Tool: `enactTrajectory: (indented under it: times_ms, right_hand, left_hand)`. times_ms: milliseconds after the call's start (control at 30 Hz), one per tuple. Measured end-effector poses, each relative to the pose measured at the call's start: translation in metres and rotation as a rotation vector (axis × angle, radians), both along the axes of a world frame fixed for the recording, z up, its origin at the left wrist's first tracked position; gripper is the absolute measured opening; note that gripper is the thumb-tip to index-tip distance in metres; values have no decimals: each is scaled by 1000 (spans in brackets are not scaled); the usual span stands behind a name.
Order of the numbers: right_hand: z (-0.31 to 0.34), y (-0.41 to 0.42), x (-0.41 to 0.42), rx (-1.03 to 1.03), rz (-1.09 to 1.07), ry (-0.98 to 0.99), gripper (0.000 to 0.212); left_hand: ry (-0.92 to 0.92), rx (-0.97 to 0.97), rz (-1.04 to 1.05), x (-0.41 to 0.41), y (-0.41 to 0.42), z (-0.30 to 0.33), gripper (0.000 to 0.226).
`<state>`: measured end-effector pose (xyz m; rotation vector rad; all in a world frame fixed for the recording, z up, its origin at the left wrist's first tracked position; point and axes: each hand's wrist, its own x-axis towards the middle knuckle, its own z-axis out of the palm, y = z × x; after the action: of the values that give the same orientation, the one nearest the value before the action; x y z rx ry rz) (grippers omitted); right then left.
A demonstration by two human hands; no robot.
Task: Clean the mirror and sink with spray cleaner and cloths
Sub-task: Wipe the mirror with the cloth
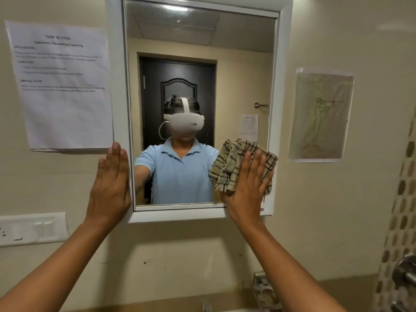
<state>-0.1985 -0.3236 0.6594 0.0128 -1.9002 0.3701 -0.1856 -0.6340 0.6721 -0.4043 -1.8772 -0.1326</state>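
Note:
A white-framed mirror (280, 64) hangs on the beige wall straight ahead. My right hand (248, 183) lies flat against its lower right corner, pressing a beige checked cloth (231, 167) onto the glass. My left hand (110, 185) is flat with its fingers together, resting on the lower left edge of the frame and holding nothing. The sink is out of view; only a tap tip (206, 306) shows at the bottom edge. No spray bottle is visible.
A printed sheet (60, 86) is taped to the wall left of the mirror, a sketch on paper (322, 115) to the right. A switch plate (31, 229) sits low left. A patterned curtain (398, 221) and chrome fitting (405, 271) are at the right.

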Motion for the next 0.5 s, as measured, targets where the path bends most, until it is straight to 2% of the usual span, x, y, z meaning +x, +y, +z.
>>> enactTrajectory:
  times_ms: [133,267,500]
  right_hand:
    - [-5,-37,1,-34,11,-52,108]
    - [8,-93,5,108,94,-61,92]
    - [41,-189,13,245,218,-56,79]
  left_hand:
    - [-11,4,9,0,-1,-2,64]
    - [-51,-5,16,2,-6,-7,65]
    - [-130,-10,-50,7,-11,-13,61]
